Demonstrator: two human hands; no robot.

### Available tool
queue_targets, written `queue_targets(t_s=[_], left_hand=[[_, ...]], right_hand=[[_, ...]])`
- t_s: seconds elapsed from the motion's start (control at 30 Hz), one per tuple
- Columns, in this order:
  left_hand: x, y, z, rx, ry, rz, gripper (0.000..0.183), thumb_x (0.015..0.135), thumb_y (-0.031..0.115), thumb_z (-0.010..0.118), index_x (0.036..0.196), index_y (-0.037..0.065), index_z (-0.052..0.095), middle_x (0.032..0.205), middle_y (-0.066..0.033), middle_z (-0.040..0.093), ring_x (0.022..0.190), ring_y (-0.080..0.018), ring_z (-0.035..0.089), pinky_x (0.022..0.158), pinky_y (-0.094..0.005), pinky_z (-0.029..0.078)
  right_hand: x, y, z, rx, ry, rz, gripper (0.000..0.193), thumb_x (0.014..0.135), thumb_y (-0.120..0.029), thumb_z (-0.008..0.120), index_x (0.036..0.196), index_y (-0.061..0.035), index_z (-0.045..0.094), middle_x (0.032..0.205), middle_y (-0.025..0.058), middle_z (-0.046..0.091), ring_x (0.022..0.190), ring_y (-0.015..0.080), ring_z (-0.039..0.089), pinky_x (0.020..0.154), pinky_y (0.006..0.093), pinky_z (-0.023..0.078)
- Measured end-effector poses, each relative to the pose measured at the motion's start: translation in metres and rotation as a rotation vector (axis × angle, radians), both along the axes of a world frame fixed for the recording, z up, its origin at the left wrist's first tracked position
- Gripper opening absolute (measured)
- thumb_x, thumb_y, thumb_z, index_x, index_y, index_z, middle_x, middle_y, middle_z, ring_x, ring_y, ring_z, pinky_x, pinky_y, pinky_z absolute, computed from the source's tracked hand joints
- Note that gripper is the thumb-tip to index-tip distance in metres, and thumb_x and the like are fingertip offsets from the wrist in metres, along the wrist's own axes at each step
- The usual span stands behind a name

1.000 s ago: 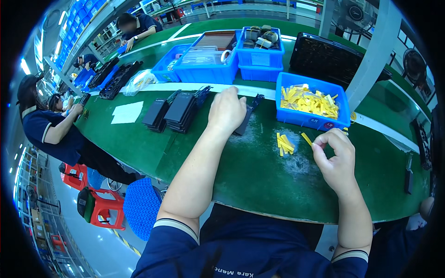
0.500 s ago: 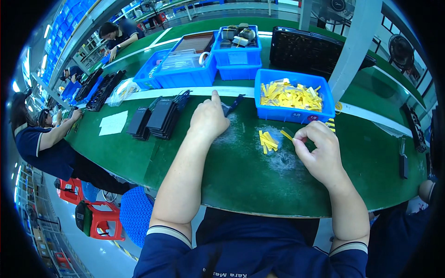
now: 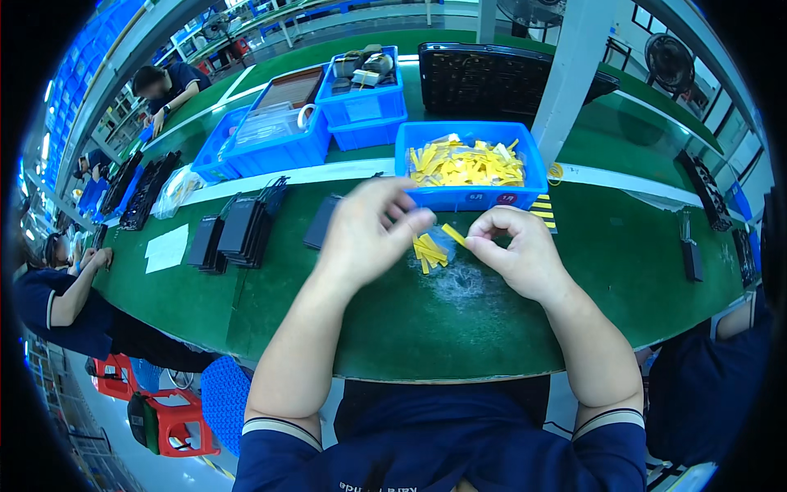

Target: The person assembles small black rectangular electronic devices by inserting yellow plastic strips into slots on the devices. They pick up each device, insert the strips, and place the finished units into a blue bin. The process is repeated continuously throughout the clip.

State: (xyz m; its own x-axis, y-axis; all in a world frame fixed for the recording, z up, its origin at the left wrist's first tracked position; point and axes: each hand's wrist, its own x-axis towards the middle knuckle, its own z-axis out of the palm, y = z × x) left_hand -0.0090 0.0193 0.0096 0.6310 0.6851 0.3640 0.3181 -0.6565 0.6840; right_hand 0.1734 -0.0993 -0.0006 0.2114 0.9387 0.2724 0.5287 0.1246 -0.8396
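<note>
A thin, flat yellow strip (image 3: 454, 235) is pinched between the thumb and forefinger of the right hand (image 3: 518, 250), near a loose pile of similar strips (image 3: 429, 253) on the scuffed green tabletop (image 3: 402, 336). The slightly blurred left hand (image 3: 361, 230) is held nearby, its curled fingers parted.

The single strip (image 3: 454, 235) at the centre of the frame is plain yellow, like the small pile (image 3: 429, 256) to its left and the pieces (image 3: 471, 168) in the blue bin (image 3: 447, 198) above. The desk (image 3: 426, 336) is green, whitish in a mottled patch mid-frame, crossed by a white band (image 3: 344, 169). Left of centre, the stacked blocks (image 3: 242, 231) are black, the paper (image 3: 166, 249) white. Lower left shows red stools (image 3: 174, 421) and a blue, textured seat (image 3: 225, 403). Navy sleeves (image 3: 279, 459) carry pale cuffs.
</note>
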Motion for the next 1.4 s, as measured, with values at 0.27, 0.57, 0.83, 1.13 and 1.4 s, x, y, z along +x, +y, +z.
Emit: queue_targets(t_s=[0.27,0.57,0.83,1.13,1.4], left_hand=[[0.017,-0.008,-0.029,-0.214,0.047,-0.106,0.016,0.081,0.005,0.062,0.097,0.002,0.062,0.086,-0.0083,0.064,0.072,-0.0144,0.062,0.066,-0.0282,0.05],[0.026,-0.008,-0.038,0.317,0.246,-0.018,0.016,0.073,0.002,0.064,0.089,0.002,0.061,0.09,-0.0126,0.058,0.079,-0.0311,0.06,0.07,-0.038,0.049],[0.023,-0.018,-0.022,0.349,0.022,-0.001,0.011,0.08,-0.005,0.055,0.088,0.0,0.06,0.086,-0.0146,0.057,0.08,-0.0319,0.059,0.07,-0.0378,0.047],[0.027,-0.041,-0.016,0.321,-0.083,-0.078,0.01,0.077,-0.004,0.06,0.087,0.0,0.061,0.086,-0.0135,0.059,0.072,-0.0243,0.059,0.061,-0.0316,0.047],[0.03,-0.027,-0.025,0.294,-0.054,-0.033,0.009,0.077,-0.004,0.06,0.085,0.0,0.061,0.077,-0.011,0.059,0.067,-0.0239,0.058,0.06,-0.0332,0.046]], right_hand=[[0.003,0.002,0.001,-0.062,-0.044,0.01,0.015,0.075,-0.012,0.069,0.079,0.0012,0.063,0.073,0.0101,0.063,0.067,0.0185,0.062,0.063,0.0304,0.049],[0.032,-0.011,0.022,0.221,-0.237,-0.146,0.014,0.077,-0.012,0.068,0.081,0.0002,0.064,0.076,0.0117,0.064,0.07,0.0225,0.064,0.067,0.0325,0.05],[0.212,-0.109,-0.012,0.092,-0.885,-0.911,0.016,0.076,-0.011,0.063,0.09,-0.0019,0.064,0.094,0.0157,0.063,0.092,0.0328,0.059,0.082,0.0407,0.047],[0.323,-0.245,-0.057,-0.456,-0.862,-1.343,0.056,0.078,-0.03,0.067,0.128,-0.0084,0.051,0.113,0.0215,0.057,0.106,0.0365,0.055,0.094,0.0444,0.043],[0.322,-0.239,-0.064,-0.501,-0.906,-1.373,0.056,0.081,-0.031,0.065,0.13,-0.008,0.049,0.1,0.0216,0.061,0.098,0.0373,0.057,0.09,0.0451,0.044]])
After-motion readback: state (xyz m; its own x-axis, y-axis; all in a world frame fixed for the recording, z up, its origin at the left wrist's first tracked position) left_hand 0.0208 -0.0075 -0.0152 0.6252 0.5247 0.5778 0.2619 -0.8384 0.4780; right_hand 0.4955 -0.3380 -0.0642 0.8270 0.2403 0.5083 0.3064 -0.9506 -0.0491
